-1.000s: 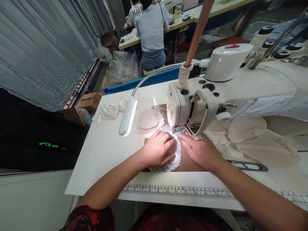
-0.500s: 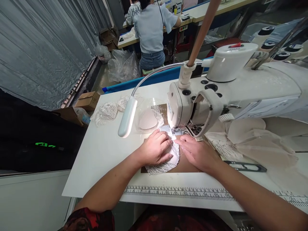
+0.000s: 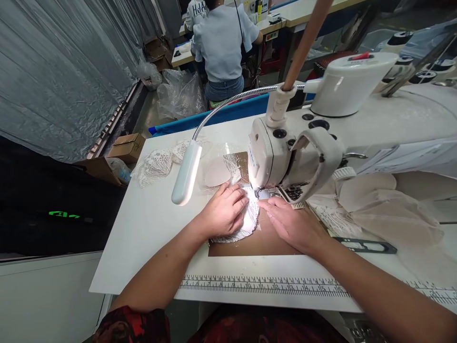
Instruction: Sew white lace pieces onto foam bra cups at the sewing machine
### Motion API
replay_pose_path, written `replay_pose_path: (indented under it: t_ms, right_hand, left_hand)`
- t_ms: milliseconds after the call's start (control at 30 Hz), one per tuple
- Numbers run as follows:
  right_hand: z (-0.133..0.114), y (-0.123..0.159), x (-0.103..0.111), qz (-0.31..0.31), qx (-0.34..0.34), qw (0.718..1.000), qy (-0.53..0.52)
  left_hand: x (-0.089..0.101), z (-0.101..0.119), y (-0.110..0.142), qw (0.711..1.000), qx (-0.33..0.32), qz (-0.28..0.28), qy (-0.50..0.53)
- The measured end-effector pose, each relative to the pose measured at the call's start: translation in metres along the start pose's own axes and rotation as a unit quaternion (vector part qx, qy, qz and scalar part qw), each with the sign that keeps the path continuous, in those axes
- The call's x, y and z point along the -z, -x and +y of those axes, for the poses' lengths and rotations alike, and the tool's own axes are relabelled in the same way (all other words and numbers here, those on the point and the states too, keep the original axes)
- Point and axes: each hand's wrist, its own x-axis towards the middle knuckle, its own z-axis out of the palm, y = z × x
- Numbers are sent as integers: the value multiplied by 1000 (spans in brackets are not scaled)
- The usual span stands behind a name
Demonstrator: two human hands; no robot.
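Observation:
A white lace cup piece [image 3: 253, 216] with a dark-dotted curved edge lies under the needle area of a white sewing machine [image 3: 266, 155]. My left hand [image 3: 226, 209] rests flat over its left side, fingers stretched across the fabric. At the right edge of the piece, close to the presser foot [image 3: 257, 193], my right hand [image 3: 285, 216] touches with an extended index finger; its other fingers bend loosely over the brown plate [image 3: 274, 243]. Just behind my left hand sits a smooth beige cup pad [image 3: 217, 172] with lace around it. Fingers partly hide the lace piece.
A lamp [image 3: 187, 174] on a bendable neck hangs over the table, with a lace bundle [image 3: 157, 166] behind it. Sheer beige fabric [image 3: 392, 214] and a dark slotted tool [image 3: 366, 245] lie right. A printed ruler [image 3: 264, 286] runs along the front edge. A co-worker [image 3: 223, 45] sits beyond.
The lace piece has moved away from me and turned under the machine, its near edge now farther from the table's front. My left hand has shifted slightly forward and left with it.

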Motion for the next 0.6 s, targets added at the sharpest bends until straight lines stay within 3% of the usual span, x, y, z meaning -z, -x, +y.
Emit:
replay_pose_path:
  t_ms: [333,600]
  right_hand:
    - [1,1,-4,44,-11,999,15]
    - [-4,-2,5,-3,7,1000,6]
  left_hand:
    - [-4,11,-1,999,-31,-16,21]
    - [-8,8,2,999,-28,-18,37]
